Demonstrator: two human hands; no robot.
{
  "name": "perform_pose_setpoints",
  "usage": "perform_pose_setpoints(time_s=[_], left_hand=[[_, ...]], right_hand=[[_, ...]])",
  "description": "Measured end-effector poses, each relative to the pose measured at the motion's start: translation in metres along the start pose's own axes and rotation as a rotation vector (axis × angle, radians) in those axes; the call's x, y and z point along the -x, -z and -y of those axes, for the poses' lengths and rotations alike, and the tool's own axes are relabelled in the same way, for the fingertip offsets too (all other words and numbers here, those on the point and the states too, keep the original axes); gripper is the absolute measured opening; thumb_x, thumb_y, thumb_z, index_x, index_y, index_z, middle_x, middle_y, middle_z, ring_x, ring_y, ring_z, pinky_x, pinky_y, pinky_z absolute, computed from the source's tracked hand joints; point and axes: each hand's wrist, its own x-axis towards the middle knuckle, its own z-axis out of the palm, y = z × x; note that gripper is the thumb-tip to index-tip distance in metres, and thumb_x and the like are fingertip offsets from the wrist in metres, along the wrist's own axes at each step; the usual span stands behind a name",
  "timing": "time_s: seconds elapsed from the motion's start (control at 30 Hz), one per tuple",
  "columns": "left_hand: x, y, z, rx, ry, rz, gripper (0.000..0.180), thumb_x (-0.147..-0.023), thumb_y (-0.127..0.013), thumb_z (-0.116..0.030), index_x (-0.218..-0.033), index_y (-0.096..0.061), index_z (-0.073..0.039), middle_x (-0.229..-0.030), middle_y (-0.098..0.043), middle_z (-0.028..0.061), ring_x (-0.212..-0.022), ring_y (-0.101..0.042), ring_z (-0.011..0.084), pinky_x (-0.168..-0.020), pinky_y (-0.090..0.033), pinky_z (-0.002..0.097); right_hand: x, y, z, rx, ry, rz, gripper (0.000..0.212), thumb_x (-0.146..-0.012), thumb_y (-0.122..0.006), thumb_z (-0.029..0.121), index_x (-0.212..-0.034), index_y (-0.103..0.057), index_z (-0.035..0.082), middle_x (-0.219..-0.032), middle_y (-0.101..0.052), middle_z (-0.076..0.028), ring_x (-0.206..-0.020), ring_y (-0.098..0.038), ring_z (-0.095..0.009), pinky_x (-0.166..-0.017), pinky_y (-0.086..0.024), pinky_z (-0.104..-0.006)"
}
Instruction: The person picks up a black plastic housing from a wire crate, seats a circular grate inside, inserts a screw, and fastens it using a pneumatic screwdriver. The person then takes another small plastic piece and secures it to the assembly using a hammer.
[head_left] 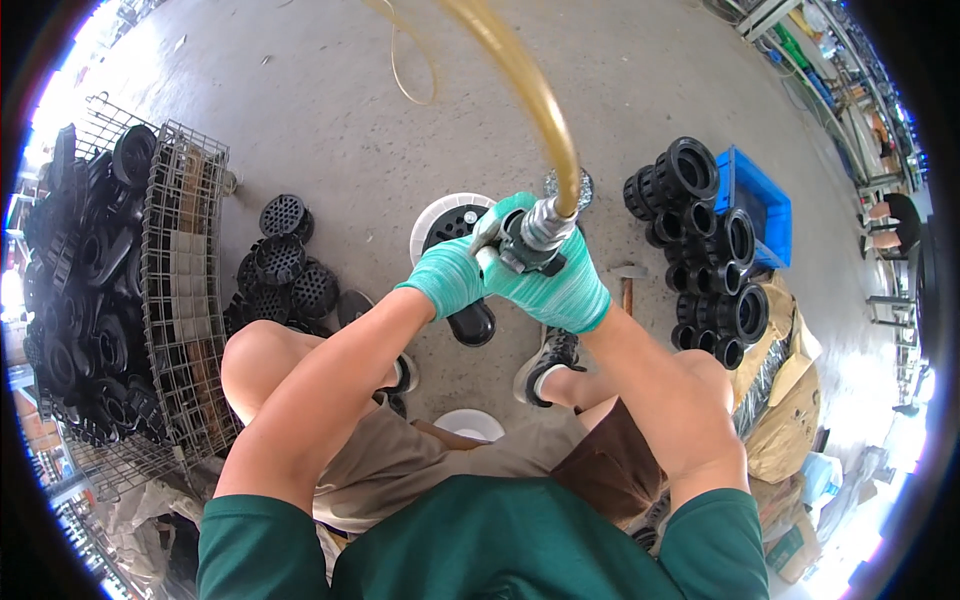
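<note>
Gripping a hose-fed tool (518, 252), both gloved hands (560, 288) curled tightly around it, black part (473, 325) below

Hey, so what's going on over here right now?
A person's gloved left hand and right hand grip a dark tool on the end of a yellowish hose. Beneath them, a black part shows over a white round base; whether the tool touches it is hidden. Perforated black discs lie to the left, and black ring-shaped parts are stacked to the right, beside a blue crate.
</note>
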Motion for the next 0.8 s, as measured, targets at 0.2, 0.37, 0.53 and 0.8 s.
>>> perform_pose_setpoints(time_s=[0.2, 0.37, 0.53, 0.8], left_hand=[[0.001, -0.002, -0.002, -0.131, -0.002, -0.010, 0.037, -0.080, -0.076, -0.032, -0.103, -0.065, -0.004, -0.084, -0.071, 0.0189, -0.076, -0.068, 0.0388, -0.071, -0.054, 0.0471], [0.000, 0.011, -0.023, -0.039, 0.115, 0.054, 0.035, -0.084, -0.072, -0.035, -0.098, -0.067, -0.004, -0.082, -0.071, 0.0184, -0.073, -0.068, 0.0387, -0.069, -0.054, 0.0474], [0.001, 0.007, -0.017, -0.080, 0.076, 0.005, 0.034, -0.085, -0.071, -0.035, -0.097, -0.068, -0.003, -0.083, -0.071, 0.0179, -0.074, -0.068, 0.0385, -0.069, -0.054, 0.0473], [-0.002, 0.000, -0.015, -0.108, 0.032, 0.007, 0.036, -0.084, -0.073, -0.034, -0.103, -0.066, -0.005, -0.087, -0.072, 0.0178, -0.078, -0.068, 0.0388, -0.072, -0.055, 0.0472]], right_hand=[[0.001, 0.004, -0.008, -0.009, 0.009, -0.020, 0.029, -0.081, -0.073, -0.006, -0.106, -0.065, 0.006, -0.091, -0.067, 0.000, -0.083, -0.060, -0.010, -0.080, -0.054, -0.0275], [0.000, 0.003, -0.001, -0.019, 0.006, -0.027, 0.025, -0.080, -0.070, -0.006, -0.102, -0.064, 0.006, -0.091, -0.067, -0.002, -0.084, -0.063, -0.013, -0.080, -0.055, -0.0297], [-0.001, 0.001, -0.005, -0.032, 0.023, -0.025, 0.026, -0.080, -0.068, -0.008, -0.100, -0.063, 0.006, -0.090, -0.067, -0.003, -0.084, -0.063, -0.013, -0.081, -0.055, -0.0303], [0.002, 0.005, -0.004, -0.009, 0.025, -0.015, 0.026, -0.081, -0.070, -0.008, -0.102, -0.065, 0.006, -0.093, -0.068, -0.003, -0.084, -0.063, -0.013, -0.081, -0.055, -0.0299]])
